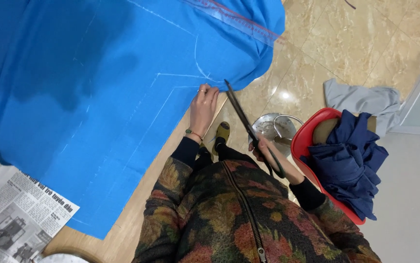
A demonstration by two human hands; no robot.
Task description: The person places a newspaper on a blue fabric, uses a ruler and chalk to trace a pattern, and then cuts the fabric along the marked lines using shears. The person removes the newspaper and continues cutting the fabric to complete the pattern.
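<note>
While you are looking down through the head camera, your left hand is resting at the edge of the blue cloth, fingers pressed together and flat on the fabric, just beside the chalk lines marked on it. The cloth is lying spread over the wooden bench, its far corner hanging past the edge toward the tiled floor. Your right hand is gripping the handles of the long scissors, fingers closed through the loops; the blade tips are reaching the cloth edge right next to your left fingertips.

For a clean cut, I judge you are best keeping the left hand pinning the fabric taut close to the line, yet clear of the blades. You are likely wanting the lower blade sliding along the bench so the cloth lifts little. Long, steady strokes should be following the chalk.

Nearby, a newspaper is lying on the bench, and a red chair is holding dark clothes.
</note>
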